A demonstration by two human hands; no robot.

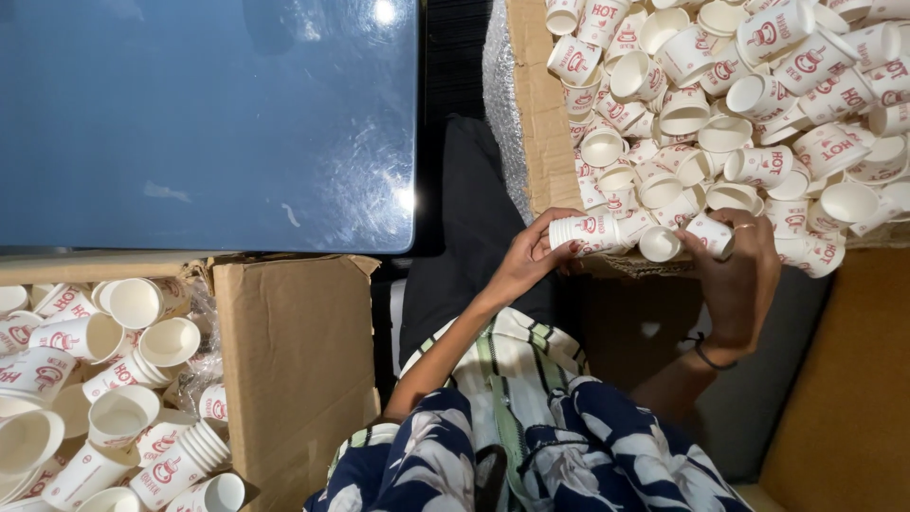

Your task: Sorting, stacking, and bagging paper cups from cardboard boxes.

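The left hand (pixel 523 264) is gripping a nested cup stack (pixel 592 232); the right hand (pixel 737 270) is pinching a single cup (pixel 709 234) beside it; these paper cups are probably feather-light and crushable; sidewalls are likely suiting gentle holding.

Blue glossy bench (pixel 209 123) at upper left, open cardboard box (pixel 294 370) of white paper cups (pixel 133 303) below it, second cup-filled box (pixel 536 104) at right

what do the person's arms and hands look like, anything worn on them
Both forearms are bare, with no sleeves reaching them. The right hand has a thin ring on one finger and a dark thin band around the wrist. The left hand shows no ring, band or watch. No gloves on either.
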